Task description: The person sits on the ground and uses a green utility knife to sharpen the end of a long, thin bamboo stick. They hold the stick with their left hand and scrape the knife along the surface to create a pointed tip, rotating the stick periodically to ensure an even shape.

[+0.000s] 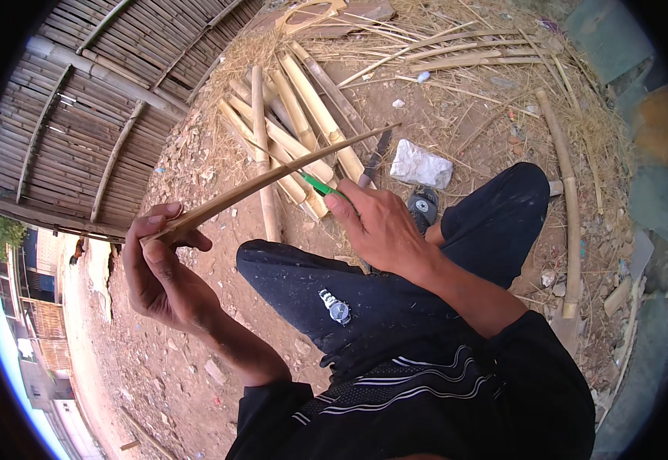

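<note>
My left hand (161, 264) pinches the near end of a long thin bamboo strip (273, 178) that slants up to the right. Against the middle of the strip, my right hand (380, 226) grips a knife with a green handle (317, 184); its thin blade runs along the strip toward the upper left. Both forearms come from dark sleeves. My knees, in dark trousers (365, 287), lie under the hands, and a wristwatch (337, 309) rests on the left thigh.
Several split bamboo poles (296, 115) lie on the dirt ahead, with a large blade (376, 157) and a white stone (421, 165) beside them. A woven bamboo wall (96, 100) stands at left. A long pole (568, 199) and straw lie at right.
</note>
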A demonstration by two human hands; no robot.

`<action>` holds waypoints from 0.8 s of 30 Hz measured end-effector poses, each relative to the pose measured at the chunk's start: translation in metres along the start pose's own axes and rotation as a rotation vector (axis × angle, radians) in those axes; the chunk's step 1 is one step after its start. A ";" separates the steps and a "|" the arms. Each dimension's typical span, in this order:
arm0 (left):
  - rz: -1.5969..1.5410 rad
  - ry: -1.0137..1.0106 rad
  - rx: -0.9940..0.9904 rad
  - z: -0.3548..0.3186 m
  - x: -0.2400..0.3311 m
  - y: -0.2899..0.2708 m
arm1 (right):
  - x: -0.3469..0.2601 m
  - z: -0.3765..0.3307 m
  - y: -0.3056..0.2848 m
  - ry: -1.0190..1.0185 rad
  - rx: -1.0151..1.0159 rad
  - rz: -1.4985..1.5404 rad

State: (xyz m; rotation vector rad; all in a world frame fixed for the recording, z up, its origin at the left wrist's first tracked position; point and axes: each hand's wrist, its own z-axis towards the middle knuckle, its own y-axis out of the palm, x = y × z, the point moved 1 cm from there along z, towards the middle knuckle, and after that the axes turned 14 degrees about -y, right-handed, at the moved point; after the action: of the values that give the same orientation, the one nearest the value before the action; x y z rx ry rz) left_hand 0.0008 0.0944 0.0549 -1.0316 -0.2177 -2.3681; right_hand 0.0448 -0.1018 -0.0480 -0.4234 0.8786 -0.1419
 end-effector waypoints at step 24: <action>-0.044 0.085 -0.059 0.006 -0.012 -0.009 | 0.028 0.001 0.018 0.029 0.006 -0.017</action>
State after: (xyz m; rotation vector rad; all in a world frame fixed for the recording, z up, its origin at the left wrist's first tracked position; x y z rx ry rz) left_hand 0.0064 0.1088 0.0506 -0.9593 -0.1409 -2.4656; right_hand 0.0622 -0.0938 -0.0752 -0.4240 0.9030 -0.1664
